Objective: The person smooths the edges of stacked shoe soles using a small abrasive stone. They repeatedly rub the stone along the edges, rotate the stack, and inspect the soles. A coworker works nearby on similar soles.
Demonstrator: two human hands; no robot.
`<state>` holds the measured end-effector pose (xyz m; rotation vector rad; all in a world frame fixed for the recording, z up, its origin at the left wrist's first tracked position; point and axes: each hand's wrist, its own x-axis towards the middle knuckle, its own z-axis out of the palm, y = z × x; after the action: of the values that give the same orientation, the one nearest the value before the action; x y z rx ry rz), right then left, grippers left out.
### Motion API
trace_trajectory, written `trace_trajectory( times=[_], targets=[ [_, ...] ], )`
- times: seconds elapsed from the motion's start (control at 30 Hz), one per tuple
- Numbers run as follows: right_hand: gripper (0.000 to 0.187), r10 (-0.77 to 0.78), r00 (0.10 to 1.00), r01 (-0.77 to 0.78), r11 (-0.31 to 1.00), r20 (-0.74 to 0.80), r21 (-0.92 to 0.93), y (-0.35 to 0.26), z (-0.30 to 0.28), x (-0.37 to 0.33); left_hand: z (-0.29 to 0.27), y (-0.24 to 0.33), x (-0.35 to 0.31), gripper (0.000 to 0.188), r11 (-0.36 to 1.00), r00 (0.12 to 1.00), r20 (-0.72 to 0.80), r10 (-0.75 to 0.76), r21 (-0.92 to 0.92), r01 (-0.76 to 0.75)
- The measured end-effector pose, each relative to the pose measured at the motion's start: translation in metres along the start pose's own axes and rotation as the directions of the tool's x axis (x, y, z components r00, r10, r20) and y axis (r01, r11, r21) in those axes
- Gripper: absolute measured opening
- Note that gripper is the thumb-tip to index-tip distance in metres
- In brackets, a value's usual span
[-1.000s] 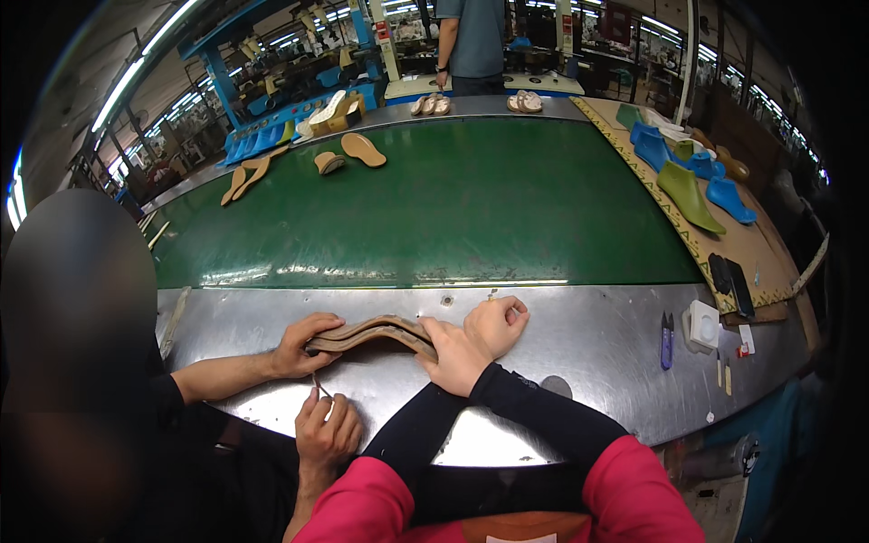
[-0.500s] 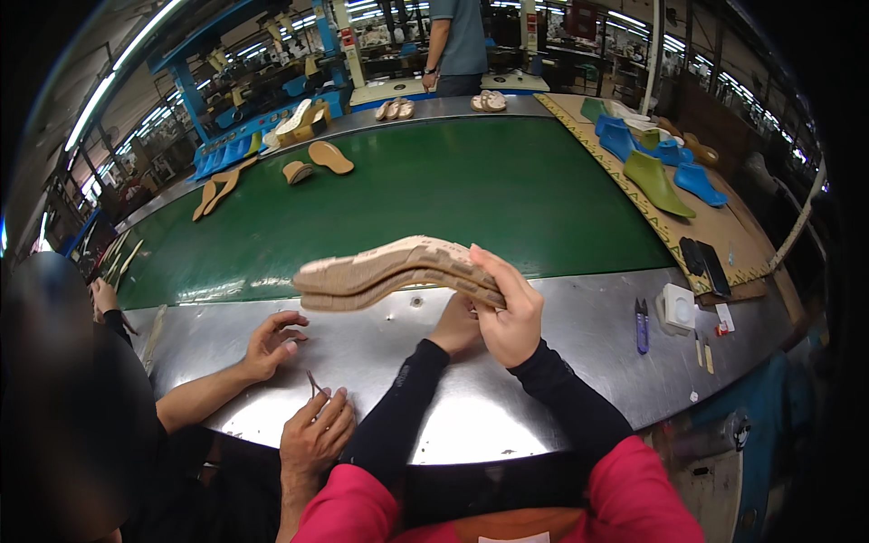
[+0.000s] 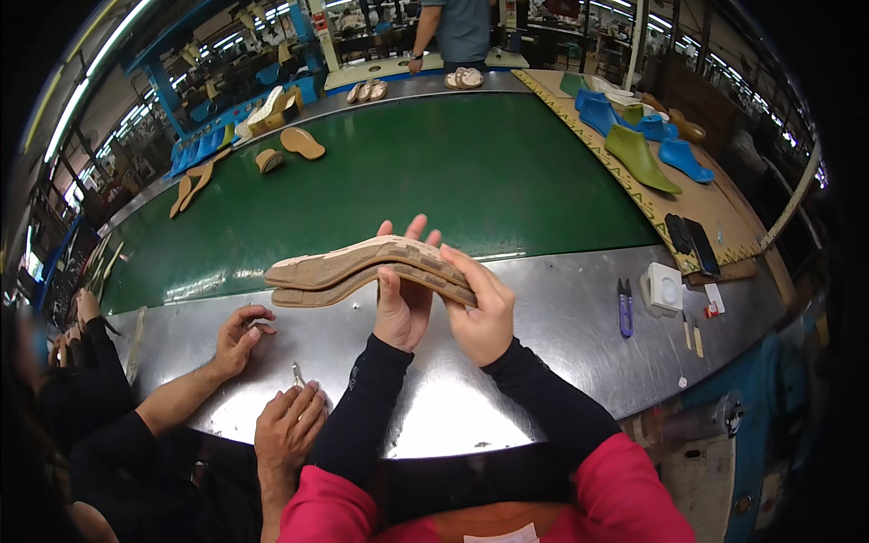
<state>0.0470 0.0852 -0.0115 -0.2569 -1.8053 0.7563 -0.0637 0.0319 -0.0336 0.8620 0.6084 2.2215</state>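
Observation:
A pair of curved brown shoe soles (image 3: 335, 275), stacked one on the other, is held above the metal table edge. My right hand (image 3: 482, 312) pinches their right end, thumb below and fingers on top. Around the middle of the soles is my left hand (image 3: 405, 312), its thumb on the near side and its fingertips showing beyond the far edge. The soles' left end points toward a co-worker's hand (image 3: 243, 342) and hangs free. The co-worker's other hand (image 3: 291, 421) holds a small metal tool, mostly hidden by the fingers.
A green belt (image 3: 434, 181) runs beyond the metal table (image 3: 543, 362). Purple thread snips (image 3: 625, 309) and a white box (image 3: 663, 290) lie at right. Blue and green shoe lasts (image 3: 638, 158) rest on a board; tan insoles (image 3: 301, 143) lie far left. A person (image 3: 463, 34) stands behind.
My left hand has come up from beside my right wrist to the middle of the soles. The soles have shifted slightly left in view, still in my right hand.

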Motion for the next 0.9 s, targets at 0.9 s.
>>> trace_trajectory(
  times=[0.9],
  targets=[
    [0.059,0.728,0.678,-0.628,0.503,0.099,0.594,0.08,-0.013,-0.002,0.05,0.041,-0.012,0.093,0.772,0.797,0.109,-0.594,0.357,0.526]
  ],
)
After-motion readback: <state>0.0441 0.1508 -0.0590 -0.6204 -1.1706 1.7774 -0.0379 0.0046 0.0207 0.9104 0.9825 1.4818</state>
